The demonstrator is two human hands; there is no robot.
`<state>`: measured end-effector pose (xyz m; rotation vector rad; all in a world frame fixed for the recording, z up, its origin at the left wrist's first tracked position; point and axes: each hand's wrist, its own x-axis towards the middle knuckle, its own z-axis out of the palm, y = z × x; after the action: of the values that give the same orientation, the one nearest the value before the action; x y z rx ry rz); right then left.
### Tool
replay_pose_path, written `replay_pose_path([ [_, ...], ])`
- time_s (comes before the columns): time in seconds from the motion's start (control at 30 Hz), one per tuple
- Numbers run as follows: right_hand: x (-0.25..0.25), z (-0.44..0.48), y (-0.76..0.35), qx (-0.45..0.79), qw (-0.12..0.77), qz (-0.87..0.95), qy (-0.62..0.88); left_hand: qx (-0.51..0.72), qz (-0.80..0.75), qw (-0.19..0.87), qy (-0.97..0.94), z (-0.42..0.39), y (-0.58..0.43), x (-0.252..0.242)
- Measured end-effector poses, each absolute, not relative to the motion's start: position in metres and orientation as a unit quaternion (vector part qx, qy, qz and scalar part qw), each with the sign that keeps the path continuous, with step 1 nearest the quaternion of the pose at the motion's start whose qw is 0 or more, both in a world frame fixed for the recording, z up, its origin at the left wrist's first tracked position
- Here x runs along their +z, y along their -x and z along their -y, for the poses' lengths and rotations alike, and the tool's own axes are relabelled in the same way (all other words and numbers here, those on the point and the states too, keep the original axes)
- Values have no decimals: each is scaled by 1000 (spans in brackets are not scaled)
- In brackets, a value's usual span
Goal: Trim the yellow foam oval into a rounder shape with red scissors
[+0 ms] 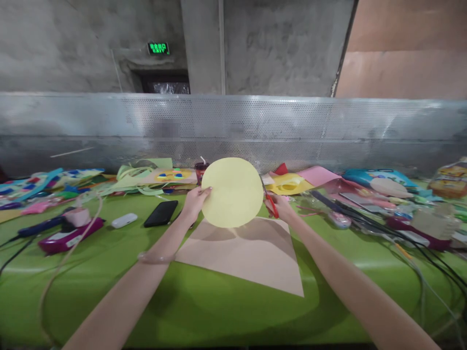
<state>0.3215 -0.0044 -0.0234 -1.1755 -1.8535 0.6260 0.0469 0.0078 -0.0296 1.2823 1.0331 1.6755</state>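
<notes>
My left hand (195,201) pinches the left edge of a pale yellow paper disc (232,192) and holds it upright above the table. My right hand (280,206) is closed on red-handled scissors (270,202) at the disc's right edge; the blades are mostly hidden behind the paper. Under both hands a tan sheet of paper (251,255) lies flat on the green tablecloth (219,311).
A black phone (161,213) and a small white case (124,220) lie left of my left hand. Craft paper scraps, a pink sheet (318,175), yellow tape dispenser (290,183), cables (408,238) and tools crowd the table's far edge and right side. A perforated metal panel (233,131) backs the table.
</notes>
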Motion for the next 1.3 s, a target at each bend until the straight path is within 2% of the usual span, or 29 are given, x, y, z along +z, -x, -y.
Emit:
replay_pose_path([
  [1.3,-20,7,-320,192,392,755,490,652,-408,381,-513,-8,-46,-31],
])
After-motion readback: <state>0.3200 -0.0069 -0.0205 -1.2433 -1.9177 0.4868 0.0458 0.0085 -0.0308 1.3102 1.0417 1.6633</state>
